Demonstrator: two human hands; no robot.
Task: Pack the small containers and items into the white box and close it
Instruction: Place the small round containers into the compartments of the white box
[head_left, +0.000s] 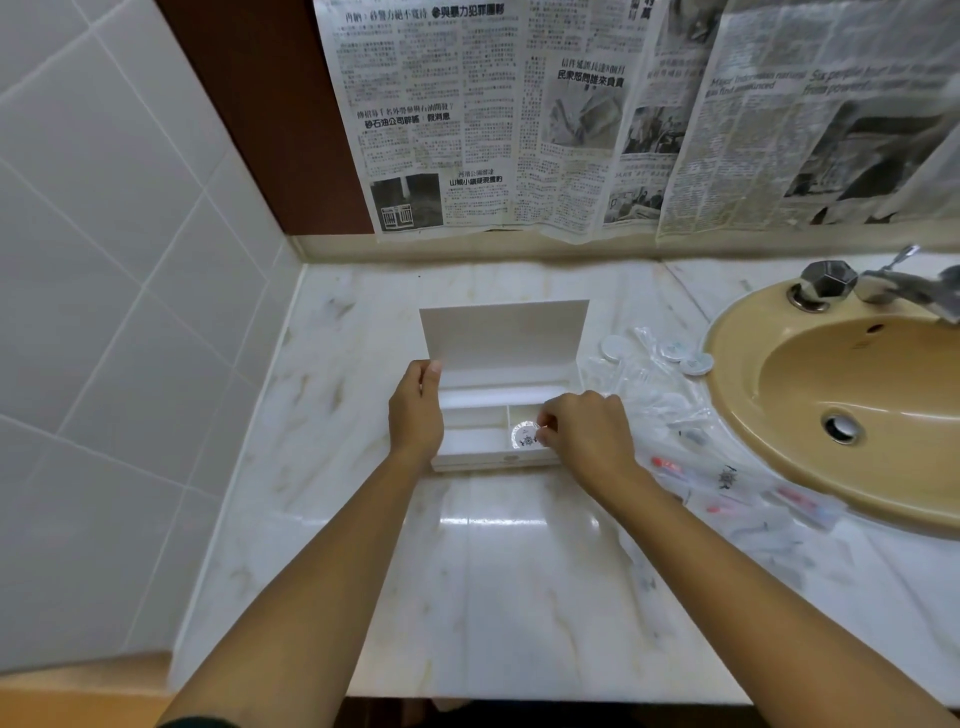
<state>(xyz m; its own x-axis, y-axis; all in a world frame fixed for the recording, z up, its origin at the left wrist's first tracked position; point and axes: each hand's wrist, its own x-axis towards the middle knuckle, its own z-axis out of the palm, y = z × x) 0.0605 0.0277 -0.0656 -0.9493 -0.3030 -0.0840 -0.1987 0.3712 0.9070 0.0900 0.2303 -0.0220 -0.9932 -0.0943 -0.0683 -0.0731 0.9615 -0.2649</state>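
Counter (493, 571) nearest, both forearms over it. Left hand (415, 410) grips the left wall of the white box (504, 332), thumb up by the raised lid's corner, steadying it. Box sits mid-counter. Small round container (524, 435) is in its front-right compartment, right hand (587, 431) pinching its rim. Step looks like seating an early item. Next: let go, then reach right for the loose round containers (670, 351) and wrapped packets (727, 478) beside the sink (737, 322).

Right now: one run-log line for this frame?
left hand: grips white box | right hand: pinches round container in right compartment | lid: open | wrapped items: beside sink
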